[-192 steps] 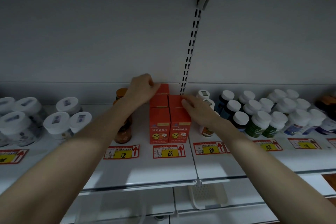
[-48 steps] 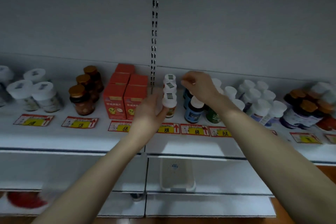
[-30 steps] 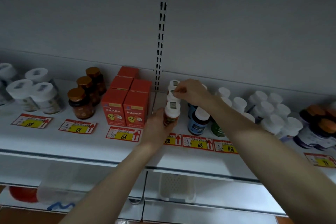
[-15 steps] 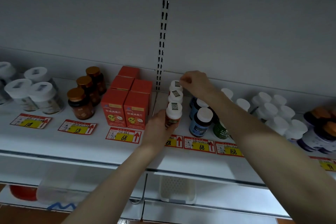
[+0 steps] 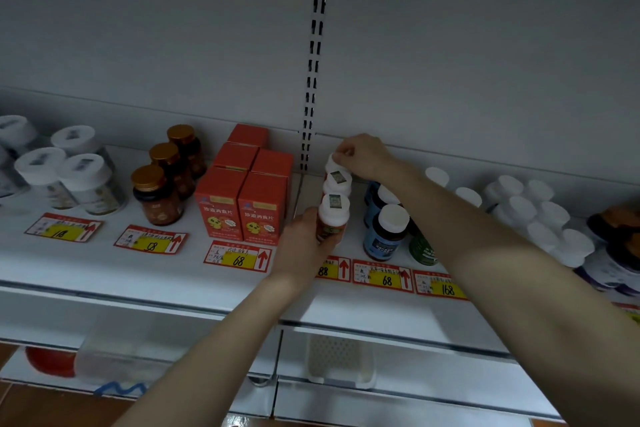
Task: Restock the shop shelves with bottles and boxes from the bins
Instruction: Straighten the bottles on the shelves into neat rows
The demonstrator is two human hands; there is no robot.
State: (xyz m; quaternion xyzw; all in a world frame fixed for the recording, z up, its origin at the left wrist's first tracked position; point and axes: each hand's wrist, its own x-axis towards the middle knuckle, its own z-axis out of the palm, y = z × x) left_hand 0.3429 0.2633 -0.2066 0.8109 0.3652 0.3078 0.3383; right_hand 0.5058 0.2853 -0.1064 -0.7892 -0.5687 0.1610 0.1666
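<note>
Left hand [image 5: 304, 239], arm stretched forward, wraps the smooth round front bottle [image 5: 331, 220] near the white shelf [image 5: 145, 284] edge, square red boxes [image 5: 242, 204] just left, while farther back the right hand [image 5: 363, 156] pinches the rearmost bottle's white cap [image 5: 333, 159] by the wall.

- A row of three small white-capped bottles [image 5: 333, 215] runs front to back on the white shelf [image 5: 173, 274], just right of the slotted upright; each cap bears a small square sticker.
- The front bottle has a red-brown label and stands upright, with the left hand [image 5: 304, 243] wrapped around its lower body.
- The rear bottle [image 5: 334, 160] stands near the back wall; the right hand [image 5: 363, 154] pinches its cap from above.
- Orange boxes [image 5: 242, 204] stand upright in two files just left of the row, yellow cartoon faces forward.
</note>
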